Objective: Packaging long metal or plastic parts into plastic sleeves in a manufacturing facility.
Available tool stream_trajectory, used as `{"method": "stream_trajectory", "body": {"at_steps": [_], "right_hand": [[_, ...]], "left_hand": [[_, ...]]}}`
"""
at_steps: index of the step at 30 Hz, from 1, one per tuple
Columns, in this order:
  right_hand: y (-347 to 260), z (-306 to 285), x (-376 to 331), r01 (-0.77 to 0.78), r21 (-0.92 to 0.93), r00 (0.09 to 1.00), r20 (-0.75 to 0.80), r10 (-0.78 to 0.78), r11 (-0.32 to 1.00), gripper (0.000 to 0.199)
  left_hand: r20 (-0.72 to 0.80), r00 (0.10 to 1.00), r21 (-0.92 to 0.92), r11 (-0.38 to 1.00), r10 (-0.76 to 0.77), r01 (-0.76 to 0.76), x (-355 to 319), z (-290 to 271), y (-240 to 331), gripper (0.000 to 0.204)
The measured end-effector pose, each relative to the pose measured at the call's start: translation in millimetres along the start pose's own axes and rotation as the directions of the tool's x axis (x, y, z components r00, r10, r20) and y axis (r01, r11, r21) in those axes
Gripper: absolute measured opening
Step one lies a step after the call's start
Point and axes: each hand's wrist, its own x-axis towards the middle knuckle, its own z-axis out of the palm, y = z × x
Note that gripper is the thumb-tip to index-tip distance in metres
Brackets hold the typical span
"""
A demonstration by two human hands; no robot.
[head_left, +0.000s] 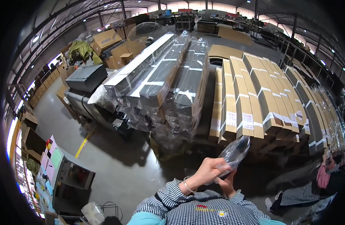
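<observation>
Close in front of my body, both hands are on a dark, long narrow piece in clear plastic wrap, tilted up and away to the right. My left hand grips it from the near left side, fingers closed over the plastic. Lower and slightly to the right, my right hand closes round its near end. What lies inside the wrap is too dark to make out. Beyond the wrapped piece's far tip stand long brown cardboard boxes with white straps and paper labels.
Long dark beams in clear film are stacked ahead to the left, beside a black box. A grey cabinet stands at lower left. A yellow line marks the floor. At right is another person in a checked apron.
</observation>
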Motion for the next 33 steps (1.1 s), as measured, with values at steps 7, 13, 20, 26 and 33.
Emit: {"method": "stream_trajectory", "body": {"at_steps": [7,13,20,26,33], "right_hand": [[33.3,32.6,-8.2,-0.145,-0.032,0.984,0.102,0.147,0.989,0.094],[13.6,49.9,59.1,-0.133,-0.301,0.989,0.018,0.145,0.944,0.086],[-128.9,107.6,371.8,-0.091,0.291,0.996,0.037,0.084,0.952,0.041],[-54.7,169.4,562.3,-0.547,0.329,0.827,0.355,0.436,0.77,0.028],[69.8,223.7,666.7,-0.594,0.398,0.804,0.339,0.489,0.7,0.032]], "left_hand": [[0.197,0.749,-0.512,0.718,0.633,-0.472,-15.4,-25.4,172.1,0.026],[-0.493,0.847,-0.266,0.893,0.198,-0.364,-16.5,-89.3,102.1,0.041],[-0.806,0.569,0.026,0.971,0.161,-0.239,-38.8,-172.0,20.5,0.041],[-0.792,0.448,0.447,0.894,0.415,-0.038,-16.0,-200.8,22.8,0.042],[-0.709,0.46,0.655,0.741,0.534,0.148,5.7,-221.4,15.4,0.049]]}}
